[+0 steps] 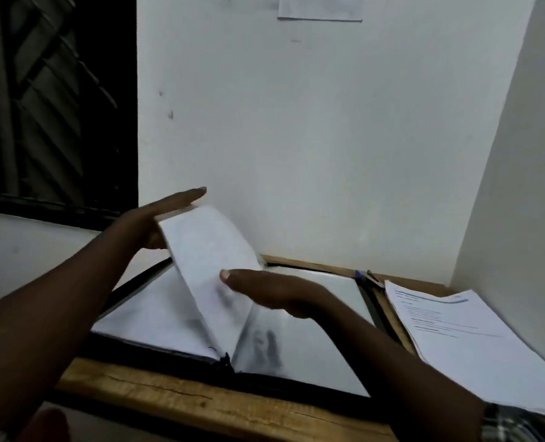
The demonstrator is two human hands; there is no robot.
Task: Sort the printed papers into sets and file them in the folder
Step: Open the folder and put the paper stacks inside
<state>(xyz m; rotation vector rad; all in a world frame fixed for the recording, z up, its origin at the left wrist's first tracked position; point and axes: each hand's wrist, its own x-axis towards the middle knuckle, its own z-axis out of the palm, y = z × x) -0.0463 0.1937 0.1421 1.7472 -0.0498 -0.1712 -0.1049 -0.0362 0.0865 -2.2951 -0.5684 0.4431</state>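
Worn brown wooden desk (169, 400) sits pushed into a corner, its back edge against a white wall (296, 138) and its right edge against another, so open room is only toward the front and the left, where a dark barred window (41, 106) stands.

A black folder with clear plastic sleeves (296, 389) lies open across the desk's left and middle, its front border near the front edge. One white page (207, 260) stands lifted from the spine, tilted left and blurred. The left hand (150, 221) is behind it near its top edge, fingers straight and flat. The right hand (274, 288) is flat too, fingers straight, thumb at the page's right face, hovering over the folder's right half. Neither hand curls round anything.

White sheets lie in the sleeves on the left half; the right half shows glossy sleeves, contents too smeared to tell.

A loose stack of printed white papers (475, 346) lies along the desk's right edge, just beside the folder, well right of the hands. A dark pen (368, 277) rests between them near the back edge.
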